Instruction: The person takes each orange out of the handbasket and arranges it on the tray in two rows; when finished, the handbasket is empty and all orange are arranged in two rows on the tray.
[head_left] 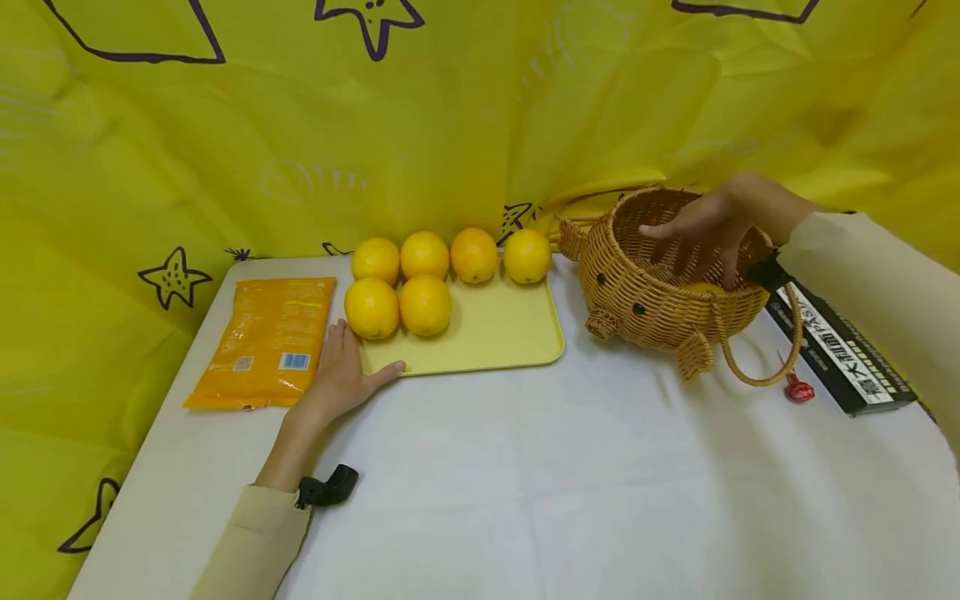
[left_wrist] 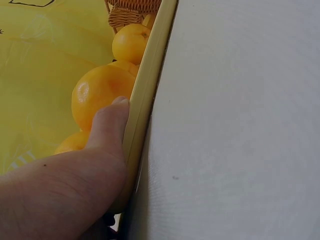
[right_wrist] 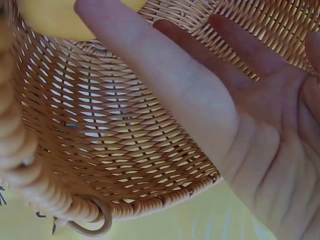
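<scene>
My right hand (head_left: 705,229) reaches into a pig-faced wicker basket (head_left: 652,308), its fingers spread and nothing in its grasp. Part of an orange (right_wrist: 55,20) shows inside the basket, close to the fingers in the right wrist view. At the front left corner of a yellow tray (head_left: 495,329), my left hand (head_left: 343,375) rests with its fingers along the side and its thumb on the rim. Several oranges (head_left: 425,305) sit on that tray, in a back row and a shorter front row at the left. The left fingertips lie near the front-left orange (head_left: 371,308).
An orange packet (head_left: 270,342) lies left of the tray. Right of the basket are a black box (head_left: 847,354) and a red-wrapped lollipop (head_left: 798,388). The basket's handle (head_left: 757,382) hangs toward the front. A yellow cloth (head_left: 420,150) hangs behind the white table (head_left: 562,483).
</scene>
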